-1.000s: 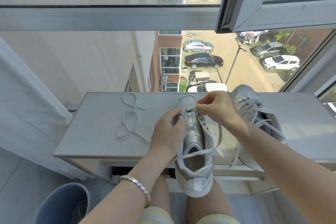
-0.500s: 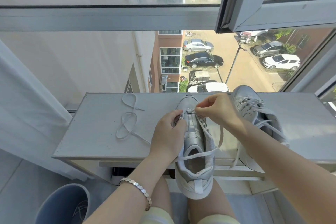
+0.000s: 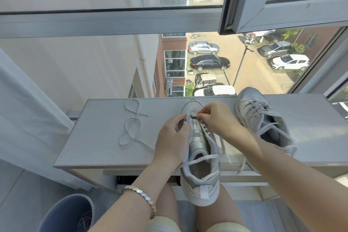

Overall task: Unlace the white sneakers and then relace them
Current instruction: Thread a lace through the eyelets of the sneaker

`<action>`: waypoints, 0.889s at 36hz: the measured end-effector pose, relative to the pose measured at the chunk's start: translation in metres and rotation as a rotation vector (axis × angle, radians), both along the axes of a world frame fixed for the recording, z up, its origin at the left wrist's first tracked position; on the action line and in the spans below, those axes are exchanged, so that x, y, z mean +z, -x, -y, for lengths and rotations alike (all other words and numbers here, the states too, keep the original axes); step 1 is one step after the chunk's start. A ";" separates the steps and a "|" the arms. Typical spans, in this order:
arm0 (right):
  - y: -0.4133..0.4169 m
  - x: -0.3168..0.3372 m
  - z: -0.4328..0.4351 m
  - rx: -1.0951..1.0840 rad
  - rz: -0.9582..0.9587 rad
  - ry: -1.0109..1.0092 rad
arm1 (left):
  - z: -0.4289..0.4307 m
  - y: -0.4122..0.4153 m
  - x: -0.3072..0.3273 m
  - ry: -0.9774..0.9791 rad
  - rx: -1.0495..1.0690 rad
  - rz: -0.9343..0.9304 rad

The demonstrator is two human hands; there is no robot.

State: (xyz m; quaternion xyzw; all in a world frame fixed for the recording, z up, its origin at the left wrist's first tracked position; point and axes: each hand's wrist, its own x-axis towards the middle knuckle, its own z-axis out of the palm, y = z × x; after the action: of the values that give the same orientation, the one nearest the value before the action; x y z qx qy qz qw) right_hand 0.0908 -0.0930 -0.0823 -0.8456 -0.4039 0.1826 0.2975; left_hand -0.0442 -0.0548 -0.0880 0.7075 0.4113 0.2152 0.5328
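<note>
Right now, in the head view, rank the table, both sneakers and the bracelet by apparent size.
1. table
2. middle sneaker and right sneaker: unranked; the middle one is nearer, the right one partly behind the right arm
3. bracelet

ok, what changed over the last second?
The right hand slid slightly left and toward the person, carrying its pinch on the lace to the toe-end eyelets of the middle sneaker. Nothing taken or released. The left hand still grips that sneaker's side; the coiled lace end and the second sneaker stayed put.
</note>
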 end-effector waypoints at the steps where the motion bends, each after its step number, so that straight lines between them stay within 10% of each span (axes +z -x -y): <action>1: 0.000 -0.002 0.001 -0.029 -0.052 -0.023 | 0.000 0.000 0.000 -0.003 0.002 0.000; 8: -0.005 -0.002 0.000 -0.080 -0.195 -0.072 | 0.001 -0.001 -0.001 -0.012 0.005 0.005; 20: 0.003 0.016 0.000 0.201 0.201 0.107 | 0.002 -0.002 0.000 -0.012 0.019 -0.015; 32: -0.004 0.007 -0.003 -0.154 -0.286 -0.041 | 0.001 0.000 0.000 -0.010 -0.008 -0.019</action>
State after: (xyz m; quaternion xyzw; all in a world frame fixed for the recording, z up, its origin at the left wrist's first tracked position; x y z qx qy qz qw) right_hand 0.0946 -0.0898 -0.0758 -0.8331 -0.2952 0.2697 0.3822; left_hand -0.0441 -0.0554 -0.0883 0.7139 0.4126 0.2086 0.5260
